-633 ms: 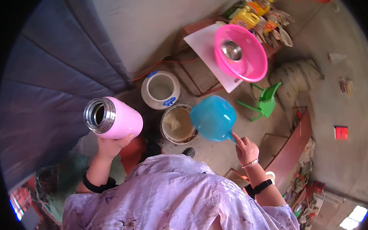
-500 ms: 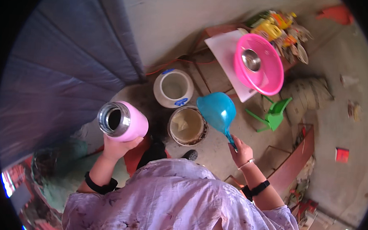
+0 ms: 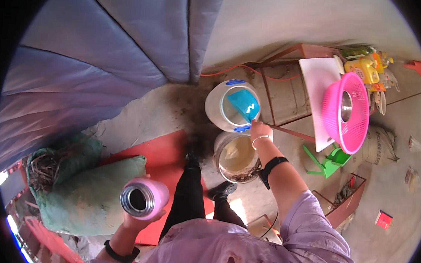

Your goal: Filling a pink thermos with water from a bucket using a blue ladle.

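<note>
My left hand is wrapped round a pink wide-mouthed flask. The flask has a steel rim and no lid on, and its dark mouth faces up. Stretched forward, my right hand grips the handle of a blue water ladle. The ladle's bowl is in the mouth of a white jar with blue handles. How deep it reaches, and whether it holds water, I cannot tell. Just nearer than the jar stands a bucket with pale, cloudy contents, below my right wrist.
At the right, a pink basket with a steel bowl rests on a white board. A green chair stands nearer. Green sacks lie at the left beside a red mat. A quilted curtain hangs behind.
My right hand has carried the ladle forward and left, into the jar's mouth. My left hand has lowered the flask toward me. The view has shifted, showing more of the sacks and mat.
</note>
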A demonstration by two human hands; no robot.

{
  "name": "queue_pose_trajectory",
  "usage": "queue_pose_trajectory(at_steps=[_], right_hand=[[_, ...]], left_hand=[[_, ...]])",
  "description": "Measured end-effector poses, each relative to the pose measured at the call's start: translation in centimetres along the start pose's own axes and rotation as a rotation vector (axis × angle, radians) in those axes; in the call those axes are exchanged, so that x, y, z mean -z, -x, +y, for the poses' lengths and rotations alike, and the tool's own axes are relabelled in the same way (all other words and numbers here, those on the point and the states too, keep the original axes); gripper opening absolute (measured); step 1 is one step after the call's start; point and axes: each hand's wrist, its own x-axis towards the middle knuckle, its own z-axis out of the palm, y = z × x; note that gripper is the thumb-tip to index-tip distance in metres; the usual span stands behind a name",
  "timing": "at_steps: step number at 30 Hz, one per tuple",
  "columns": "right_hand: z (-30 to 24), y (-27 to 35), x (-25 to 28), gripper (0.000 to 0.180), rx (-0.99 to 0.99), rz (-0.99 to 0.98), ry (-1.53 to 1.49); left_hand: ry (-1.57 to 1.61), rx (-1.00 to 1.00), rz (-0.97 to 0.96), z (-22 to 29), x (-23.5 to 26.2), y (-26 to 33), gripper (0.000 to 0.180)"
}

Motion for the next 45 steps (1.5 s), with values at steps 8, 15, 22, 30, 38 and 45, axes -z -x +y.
queue_pose_trajectory(at_steps=[8, 15, 22, 30, 38, 45], right_hand=[[-3.2, -10.4, -5.2, 0.023, -0.055, -0.088, 0.002], [-5.3, -17.9, -8.3, 0.027, -0.2, -0.142, -0.141], [-7.0, -22.3, -12.5, 0.023, -0.214, -0.16, -0.515], [-4.2, -17.1, -12.3, 0.02, -0.493, -0.3, -1.985], [-1.2, -7.1, -11.5, 0.022, -0.266, -0.093, -2.078], [3.9, 4.0, -7.4, 0.019, -0.127, 0.004, -2.228]], left_hand=[[0.037, 0.168, 0.085, -4.4, -0.3, -0.7, 0.091], [-0.035, 0.241, 0.061, -7.0, -0.5, -3.7, 0.093], [-0.035, 0.295, 0.09, -8.3, -0.8, -5.0, 0.097], [-0.015, 0.28, 0.003, -6.2, -2.0, -6.3, 0.091], [-0.052, 0.152, -0.089, -4.2, -4.0, -6.8, 0.085], [-0.173, -0.097, -0.128, -2.1, -6.9, -6.6, 0.086]])
